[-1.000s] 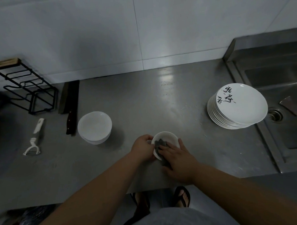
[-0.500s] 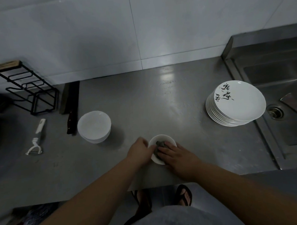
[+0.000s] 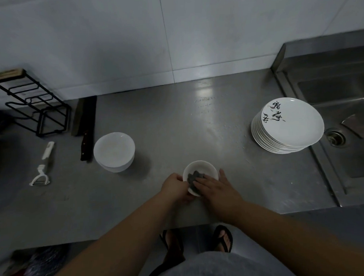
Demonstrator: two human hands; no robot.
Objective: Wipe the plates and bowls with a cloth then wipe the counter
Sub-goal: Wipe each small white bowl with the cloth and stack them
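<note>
Stainless steel made up the counter (image 3: 176, 121), dull grey and streaked with light towards the far wall of pale tiles (image 3: 112, 47). Near the front edge, roughly at the middle, sat a small white bowl (image 3: 200, 165). The left hand (image 3: 173, 185) gripped its left rim, fingers curled round the edge. The right hand (image 3: 217, 189) lay over the bowl's near right side. Its fingers (image 3: 201, 181) were straight and close together, pressing a crumpled grey cloth (image 3: 194, 177) down into the bowl, with the thumb stuck out towards the far right. Part of the cloth hung over the near rim under that hand.

To the left of the small bowl and a little farther back stood a stack of white bowls (image 3: 114, 151), apart from it. Just beside that stack, on its left, lay a cleaver (image 3: 85, 124) with a dark handle, blade pointing to the wall. Farther left lay a white peeler (image 3: 42, 165), and behind it stood a black wire rack (image 3: 33, 103) with a wooden top.

On the right, well apart from the hands, rested a stack of white plates (image 3: 288, 126), the top one marked with black brush characters. The stack sat right beside the steel sink (image 3: 343, 173), whose drain (image 3: 335, 137) showed just past the plates.

Below the counter's edge, two feet in dark sandals (image 3: 221, 237) were visible.
</note>
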